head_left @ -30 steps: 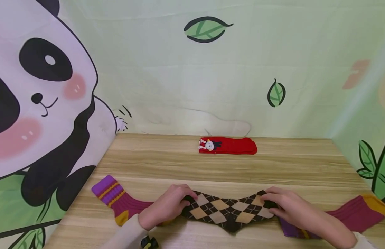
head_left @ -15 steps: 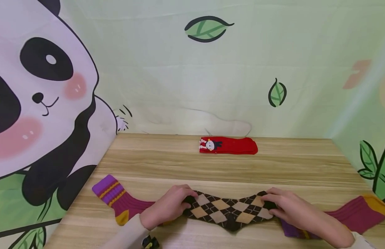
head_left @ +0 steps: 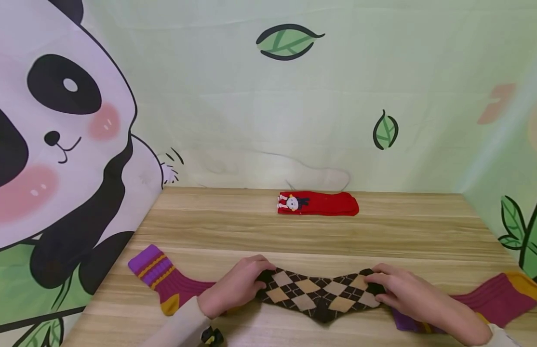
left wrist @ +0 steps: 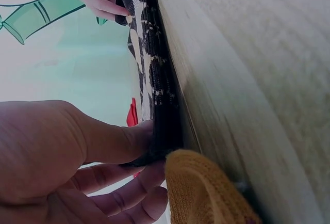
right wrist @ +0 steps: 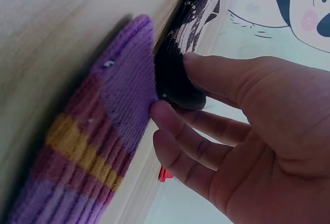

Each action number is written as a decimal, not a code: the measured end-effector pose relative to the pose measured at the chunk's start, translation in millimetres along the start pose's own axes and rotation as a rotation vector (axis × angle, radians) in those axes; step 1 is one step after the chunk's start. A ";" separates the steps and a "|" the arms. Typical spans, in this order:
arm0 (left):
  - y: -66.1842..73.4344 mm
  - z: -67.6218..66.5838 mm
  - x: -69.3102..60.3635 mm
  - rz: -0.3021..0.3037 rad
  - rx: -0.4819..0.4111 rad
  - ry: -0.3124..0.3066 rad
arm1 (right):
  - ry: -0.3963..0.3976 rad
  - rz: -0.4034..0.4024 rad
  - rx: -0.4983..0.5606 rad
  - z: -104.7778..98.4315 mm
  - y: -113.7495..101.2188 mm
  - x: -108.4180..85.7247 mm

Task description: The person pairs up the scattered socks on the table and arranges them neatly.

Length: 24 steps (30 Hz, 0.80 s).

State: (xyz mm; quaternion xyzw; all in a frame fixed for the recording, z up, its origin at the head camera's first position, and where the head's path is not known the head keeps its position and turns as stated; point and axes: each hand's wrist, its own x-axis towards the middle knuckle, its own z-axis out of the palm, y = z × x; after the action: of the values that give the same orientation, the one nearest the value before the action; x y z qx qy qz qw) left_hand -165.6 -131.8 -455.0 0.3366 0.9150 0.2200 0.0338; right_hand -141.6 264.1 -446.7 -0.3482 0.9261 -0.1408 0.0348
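Note:
A black sock with tan and grey diamonds [head_left: 312, 294] lies stretched sideways at the front of the wooden table, its heel toward me. My left hand [head_left: 237, 285] pinches its left end between thumb and fingers; the left wrist view shows the thumb on the black edge [left wrist: 165, 126]. My right hand [head_left: 411, 294] pinches the other black end [right wrist: 175, 77]. Partly behind my left hand lies a maroon sock with a purple cuff [head_left: 181, 282]. Its match, another maroon sock [head_left: 498, 299], lies partly under my right forearm, purple cuff near my fingers.
A red sock with a cartoon figure [head_left: 325, 203] lies flat at the back of the wooden table [head_left: 208, 221]. Fabric walls with a panda [head_left: 64, 120] and leaves enclose the back and sides. A small black and yellow object [head_left: 212, 336] sits by my left sleeve.
Almost nothing differs. My left hand shifts very slightly to the right; both hands keep their pinch on the diamond sock, and the other socks stay put.

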 end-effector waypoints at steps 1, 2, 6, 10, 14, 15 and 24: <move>0.1 -0.1 0.8 -0.002 0.005 -0.004 | -0.003 0.002 0.002 0.2 0.6 -0.2; -0.1 0.3 1.9 -0.005 0.006 -0.006 | -0.006 0.005 0.005 0.3 1.3 -0.2; -1.0 1.9 5.9 -0.017 0.013 -0.019 | -0.016 0.015 0.011 0.8 3.0 -0.5; -2.2 3.6 7.7 -0.019 0.014 -0.023 | -0.021 0.023 0.008 1.2 3.2 -0.8; -3.3 3.6 7.9 -0.011 0.014 -0.024 | -0.020 0.027 0.005 1.3 2.9 -1.0; -3.5 3.6 7.8 -0.009 0.013 -0.025 | -0.019 0.027 0.005 1.3 2.8 -1.1; -0.8 -0.9 6.1 -0.006 0.062 -0.028 | 0.027 0.002 -0.048 -2.3 0.0 0.1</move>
State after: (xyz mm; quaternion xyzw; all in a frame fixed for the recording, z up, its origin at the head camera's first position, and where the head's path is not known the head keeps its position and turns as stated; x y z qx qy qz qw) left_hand -171.0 -128.8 -454.0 0.3379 0.9218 0.1864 0.0369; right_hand -142.1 264.5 -444.5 -0.3461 0.9300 -0.1231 0.0141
